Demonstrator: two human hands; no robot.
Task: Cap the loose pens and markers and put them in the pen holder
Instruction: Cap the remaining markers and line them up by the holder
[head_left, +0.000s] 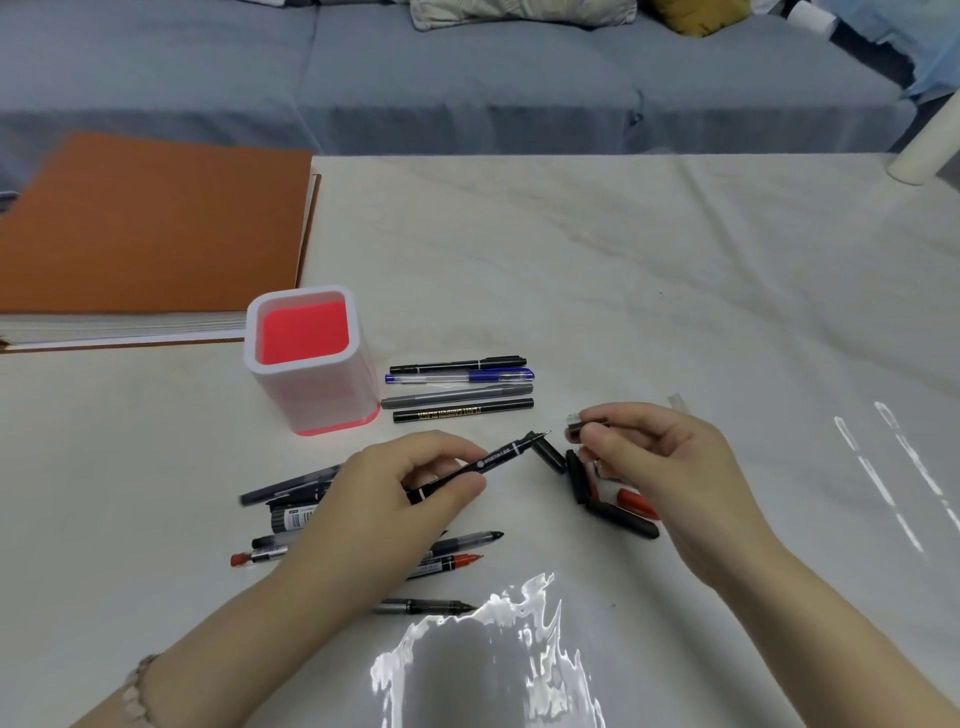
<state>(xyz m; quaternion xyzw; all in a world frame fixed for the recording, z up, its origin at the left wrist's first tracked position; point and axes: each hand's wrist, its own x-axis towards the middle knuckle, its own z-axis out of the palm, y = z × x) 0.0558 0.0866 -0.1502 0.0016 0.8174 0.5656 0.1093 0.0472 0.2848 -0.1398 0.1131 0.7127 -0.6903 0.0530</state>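
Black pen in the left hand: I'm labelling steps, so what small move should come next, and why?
Probably slide the cap pinched in the right hand onto the bare tip of the black pen. The left hand holds that pen uncapped, and its tip points at the cap across a small gap.

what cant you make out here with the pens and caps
Head view:
Uncapped pens: the left hand covers their middles, so no count.
Cap pinched by the right hand: fingers hide most of it.
Loose caps: some lie under the right hand.
Held pen: its print is too small to read.
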